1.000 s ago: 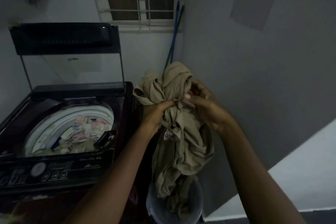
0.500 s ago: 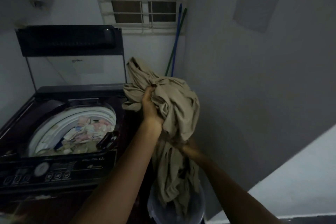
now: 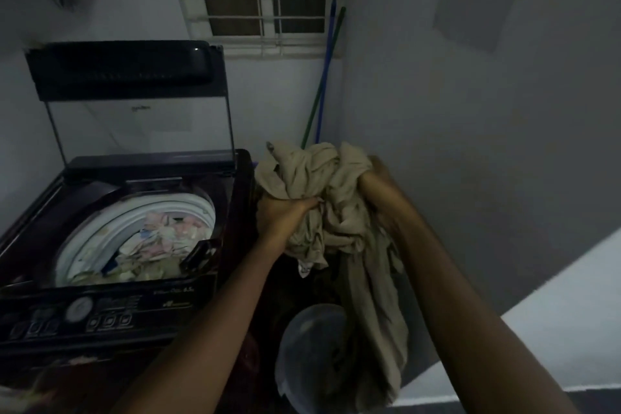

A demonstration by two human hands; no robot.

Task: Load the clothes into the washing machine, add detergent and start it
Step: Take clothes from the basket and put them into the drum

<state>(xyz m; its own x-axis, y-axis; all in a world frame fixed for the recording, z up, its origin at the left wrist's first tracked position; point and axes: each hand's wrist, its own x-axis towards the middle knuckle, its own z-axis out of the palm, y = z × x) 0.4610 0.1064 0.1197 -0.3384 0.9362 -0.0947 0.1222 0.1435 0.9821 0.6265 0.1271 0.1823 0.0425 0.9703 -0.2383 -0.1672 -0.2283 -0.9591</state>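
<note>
I am closing my left hand (image 3: 285,217) hard on the beige garment (image 3: 312,175), fingers curled into its folds from the left. My right hand (image 3: 381,183) is clutching the same bundle from the right, its fingers sunk in the cloth and a little blurred. Half a second ago that hand was low down, under the hanging cloth. It has now come up level with the left, so I am bunching the garment into a ball between both hands instead of letting it dangle from one.

The bundle is hanging in the air just beside the right edge of the washing machine (image 3: 151,309), not yet over it. A long tail is still trailing down toward the pale bucket (image 3: 302,339) below.

The machine's lid (image 3: 127,67) is standing open, and the drum (image 3: 100,235) is already holding a patterned load (image 3: 164,239). I am judging that the gathering is nearly finished. What remains is swinging the ball left over the opening and dropping it in, minding that the tail is not catching on the rim. Detergent and starting are still ahead.
</note>
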